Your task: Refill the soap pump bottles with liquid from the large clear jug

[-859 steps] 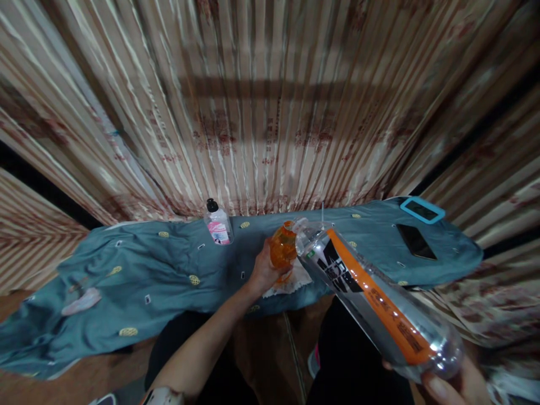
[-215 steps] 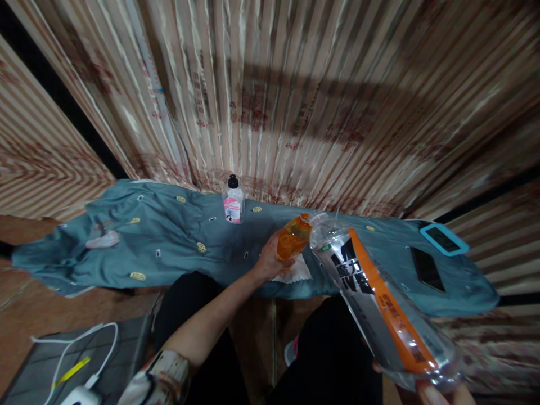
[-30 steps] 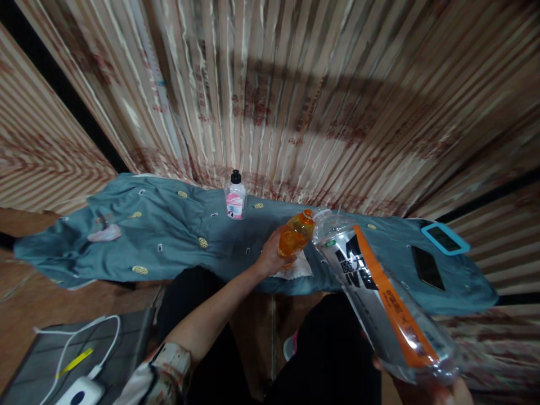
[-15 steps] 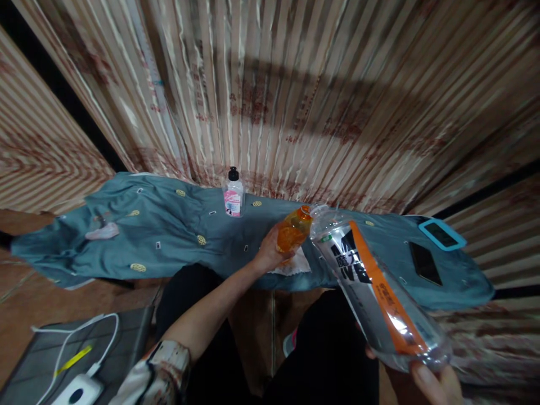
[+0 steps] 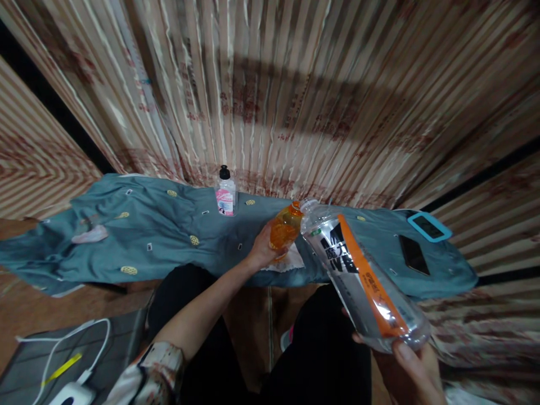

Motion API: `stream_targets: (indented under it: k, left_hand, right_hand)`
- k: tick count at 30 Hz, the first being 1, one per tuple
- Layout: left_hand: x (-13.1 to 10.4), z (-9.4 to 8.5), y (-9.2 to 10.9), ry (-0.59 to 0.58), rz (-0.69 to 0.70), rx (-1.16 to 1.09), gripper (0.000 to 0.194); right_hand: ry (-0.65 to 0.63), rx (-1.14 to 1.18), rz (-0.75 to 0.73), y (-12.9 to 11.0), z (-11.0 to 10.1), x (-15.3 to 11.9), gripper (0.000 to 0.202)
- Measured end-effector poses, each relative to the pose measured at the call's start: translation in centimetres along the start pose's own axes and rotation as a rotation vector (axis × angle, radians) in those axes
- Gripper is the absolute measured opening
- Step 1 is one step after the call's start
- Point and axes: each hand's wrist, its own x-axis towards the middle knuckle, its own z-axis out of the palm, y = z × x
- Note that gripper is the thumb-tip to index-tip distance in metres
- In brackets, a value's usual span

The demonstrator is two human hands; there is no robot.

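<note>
Head view, the only one: my left hand [image 5: 262, 247] is wrapped round the orange bottle [image 5: 283, 228], fingers closed on its body; taking that bottle as landmark for the rest. It's tilted, neck up and to the right. My right hand [image 5: 411, 365] is clamped on the base end of the big clear bottle [image 5: 363, 275], thumb on top, well off to the lower right of the orange bottle. Clear bottle's long axis slants from that base up-left, its neck ending right at the orange bottle's mouth. Key relation: neck to neck, clear one on the right, orange one on the left; mouths touching or just apart, can't tell. Left hand is nearer that meeting point, right hand sits at the far end of the clear bottle. Liquid level in either: can't tell. Under the orange bottle, a white tissue [image 5: 291, 260] on the teal cloth [image 5: 164, 230]. Left of the orange bottle and farther from me, the black-capped bottle [image 5: 225, 197] stands upright; well right of it, the dark phone [image 5: 414, 255] lies near the blue-framed device [image 5: 429, 226].
</note>
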Motion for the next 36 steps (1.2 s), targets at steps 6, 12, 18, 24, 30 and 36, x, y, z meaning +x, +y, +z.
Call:
stream_targets:
  k: [6,12,18,24,30,36]
  left_hand:
    - [0.0,0.0,0.0,0.003,0.0,0.021,0.083]
    - [-0.2,-0.2,0.4,-0.003,-0.005,0.024,0.081]
    - [-0.1,-0.1,0.6,-0.012,-0.004,0.055,0.086]
    - [-0.3,-0.3,0.9,-0.027,-0.017,0.074,0.088]
    - [-0.5,-0.5,1.0,-0.034,-0.017,0.028,0.101]
    - [-0.6,-0.7,1.2,-0.026,-0.01,0.022,0.093]
  right_hand:
    - [0.011,-0.005,0.011,-0.3,0.2,-0.3,0.066]
    - [-0.008,-0.006,0.023,-0.5,0.3,-0.4,0.063]
    - [-0.014,-0.01,-0.009,-0.5,0.4,-0.4,0.063]
    - [-0.026,-0.068,-0.008,-0.3,-0.1,-0.3,0.061]
    - [0.009,-0.046,-0.022,-0.2,0.3,-0.2,0.054]
    - [0.029,-0.039,0.021,-0.1,-0.1,-0.3,0.055]
